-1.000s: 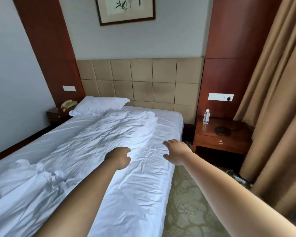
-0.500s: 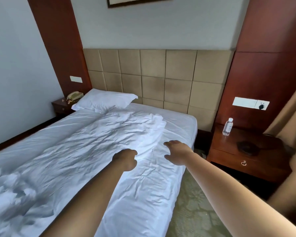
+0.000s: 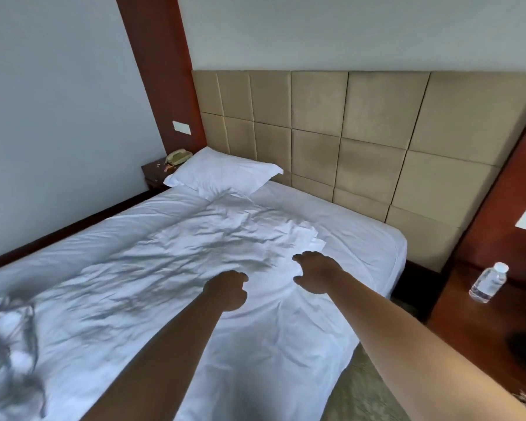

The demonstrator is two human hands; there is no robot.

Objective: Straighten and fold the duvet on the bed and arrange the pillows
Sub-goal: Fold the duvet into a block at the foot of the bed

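Note:
A crumpled white duvet lies along the bed, bunched up at the near left. Its upper corner ends near the bed's right side, short of the headboard. One white pillow rests at the head of the bed on the left, with the duvet's top edge touching it. My left hand hovers over the duvet with its fingers curled into a fist, holding nothing. My right hand reaches out just below the duvet's upper right corner, fingers loosely spread above the cloth.
A padded beige headboard backs the bed. The white sheet shows at the top right. A wooden nightstand at right carries a water bottle. A telephone sits on the far left nightstand. Carpet runs between bed and nightstand.
The view has moved closer to the head of the bed and turned left. Both hands have advanced up the duvet toward its upper right corner, keeping their shapes.

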